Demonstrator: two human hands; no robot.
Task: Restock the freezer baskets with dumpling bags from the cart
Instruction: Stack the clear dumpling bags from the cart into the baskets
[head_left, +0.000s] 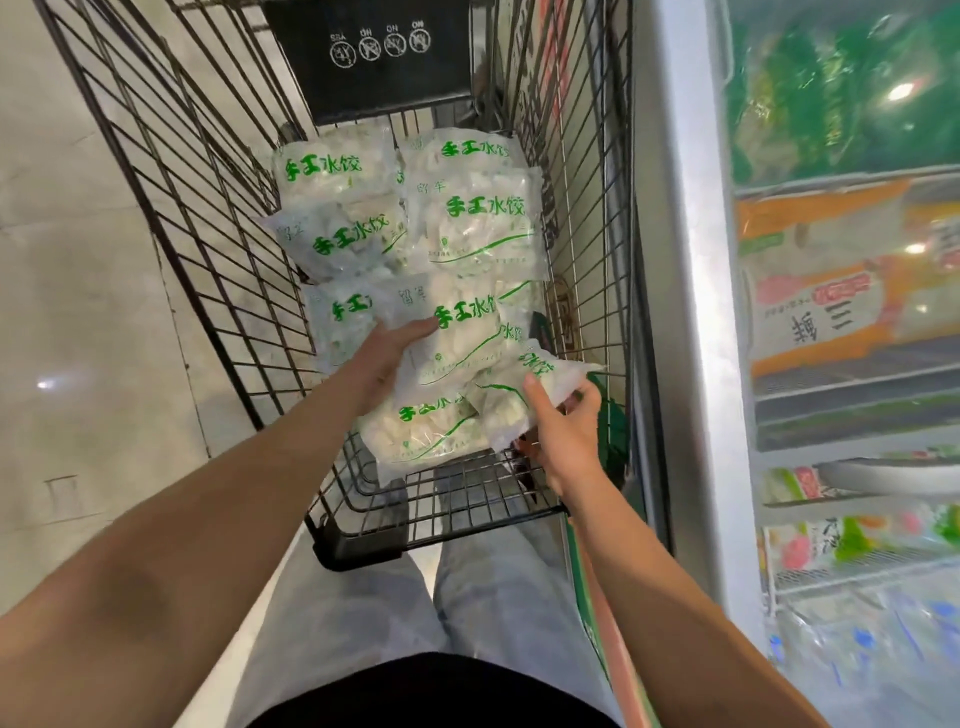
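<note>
Bag edges in both hands

Both bare forearms reach forward from the bottom of the frame toward its centre. The left arm runs from the lower left corner up and right; the left hand lies thumb-up, thumb stretched over the top of a bag, fingers hidden beneath it. The right arm comes from the lower right; the right hand pinches the edge of another bag, thumb on top, fingers curled below.
</note>
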